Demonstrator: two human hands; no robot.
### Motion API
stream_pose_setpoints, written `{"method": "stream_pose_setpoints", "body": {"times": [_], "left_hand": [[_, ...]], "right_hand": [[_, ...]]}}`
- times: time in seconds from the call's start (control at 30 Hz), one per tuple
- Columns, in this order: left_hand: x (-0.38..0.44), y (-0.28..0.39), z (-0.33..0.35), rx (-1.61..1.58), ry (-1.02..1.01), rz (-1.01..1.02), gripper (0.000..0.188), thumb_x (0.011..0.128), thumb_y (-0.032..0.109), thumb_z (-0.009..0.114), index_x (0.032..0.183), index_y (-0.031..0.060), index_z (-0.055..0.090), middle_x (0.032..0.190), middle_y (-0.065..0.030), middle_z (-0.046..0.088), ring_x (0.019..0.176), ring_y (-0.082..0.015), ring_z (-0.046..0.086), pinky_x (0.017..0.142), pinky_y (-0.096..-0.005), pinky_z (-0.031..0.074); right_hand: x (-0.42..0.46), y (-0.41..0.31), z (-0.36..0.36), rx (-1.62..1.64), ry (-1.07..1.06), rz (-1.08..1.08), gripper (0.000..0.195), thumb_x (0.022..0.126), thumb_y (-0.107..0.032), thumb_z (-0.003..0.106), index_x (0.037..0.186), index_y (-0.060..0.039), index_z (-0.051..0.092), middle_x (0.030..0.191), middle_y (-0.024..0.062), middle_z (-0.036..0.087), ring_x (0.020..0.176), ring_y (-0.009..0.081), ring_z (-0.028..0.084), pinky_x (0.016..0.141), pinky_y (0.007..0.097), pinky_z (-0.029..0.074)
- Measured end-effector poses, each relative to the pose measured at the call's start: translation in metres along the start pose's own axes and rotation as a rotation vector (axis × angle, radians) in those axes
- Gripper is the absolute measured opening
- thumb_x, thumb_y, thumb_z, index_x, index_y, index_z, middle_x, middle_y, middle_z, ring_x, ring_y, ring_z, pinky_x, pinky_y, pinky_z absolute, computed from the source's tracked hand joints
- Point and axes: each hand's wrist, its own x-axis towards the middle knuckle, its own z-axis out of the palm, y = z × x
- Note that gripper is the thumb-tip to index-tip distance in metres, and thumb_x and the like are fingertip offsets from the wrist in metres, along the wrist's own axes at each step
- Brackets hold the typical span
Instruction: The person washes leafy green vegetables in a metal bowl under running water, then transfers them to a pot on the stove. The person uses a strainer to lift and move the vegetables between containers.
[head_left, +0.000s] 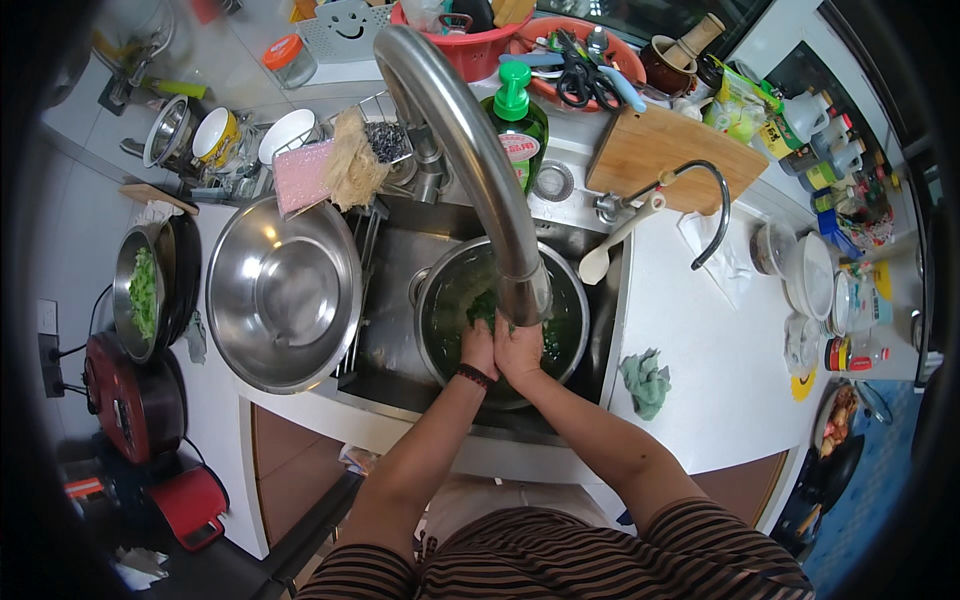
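Note:
A steel bowl (581, 322) of water stands in the sink (390, 322), below the curved metal faucet (480, 142). Inside it, my left hand (478, 349) and my right hand (519, 349) are side by side and touching, at dark green leaves (482, 306). The faucet's end hides part of the leaves and of my right hand's fingertips, so the grip of either hand is hard to tell. A dark beaded bracelet (477, 375) circles my left wrist.
Left of the sink are a large steel basin (292, 300) and a bowl of chopped greens (142, 292). A white spoon (596, 264) leans at the sink's right edge. A green cloth (646, 382) lies on the right counter. Behind stand a soap bottle (517, 124) and a wooden cutting board (667, 154).

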Motion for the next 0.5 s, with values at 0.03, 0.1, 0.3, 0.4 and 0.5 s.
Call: {"method": "stream_pose_setpoints", "body": {"times": [0.03,0.1,0.3,0.4,0.5], "left_hand": [[-0.001,-0.001,-0.003,-0.001,0.012,-0.024,0.038,0.091,0.030,0.037,0.103,-0.0033,0.050,0.094,-0.0202,0.058,0.082,-0.0295,0.058,0.066,-0.0405,0.047],[-0.001,-0.005,-0.010,0.049,0.031,-0.063,0.039,0.090,0.031,0.037,0.104,-0.0031,0.050,0.094,-0.0207,0.058,0.082,-0.0301,0.058,0.066,-0.0422,0.046],[0.007,-0.022,-0.031,0.048,-0.033,-0.134,0.043,0.092,0.037,0.038,0.114,0.0033,0.051,0.103,-0.0150,0.058,0.092,-0.0309,0.057,0.078,-0.0414,0.045],[-0.002,-0.014,-0.034,-0.131,-0.118,-0.237,0.046,0.093,0.043,0.037,0.120,0.0078,0.050,0.110,-0.0090,0.058,0.101,-0.0291,0.056,0.087,-0.0382,0.044],[0.003,-0.009,-0.050,-0.302,-0.347,-0.303,0.048,0.094,0.046,0.036,0.123,0.0106,0.049,0.114,-0.0061,0.058,0.106,-0.0265,0.055,0.091,-0.0375,0.043]], "right_hand": [[-0.002,-0.004,-0.001,0.010,0.001,0.006,0.029,0.074,-0.012,0.058,0.103,-0.0076,0.060,0.107,0.0209,0.048,0.100,0.0408,0.048,0.084,0.0447,0.042],[-0.006,-0.012,-0.005,0.030,0.007,0.020,0.027,0.076,-0.012,0.057,0.102,-0.0071,0.060,0.105,0.0211,0.048,0.099,0.0405,0.048,0.084,0.0449,0.041],[-0.011,-0.013,-0.005,-0.088,-0.037,-0.035,0.025,0.078,-0.019,0.060,0.099,-0.0051,0.060,0.100,0.0212,0.048,0.094,0.0408,0.048,0.081,0.0464,0.041],[-0.015,-0.023,-0.019,-0.170,-0.149,-0.188,0.036,0.079,-0.025,0.062,0.106,-0.0014,0.055,0.103,0.0222,0.050,0.098,0.0415,0.048,0.083,0.0450,0.041],[-0.016,-0.041,-0.044,0.237,-0.301,-0.049,0.045,0.082,-0.028,0.062,0.113,0.0010,0.049,0.111,0.0239,0.051,0.105,0.0389,0.049,0.088,0.0403,0.040]]}}
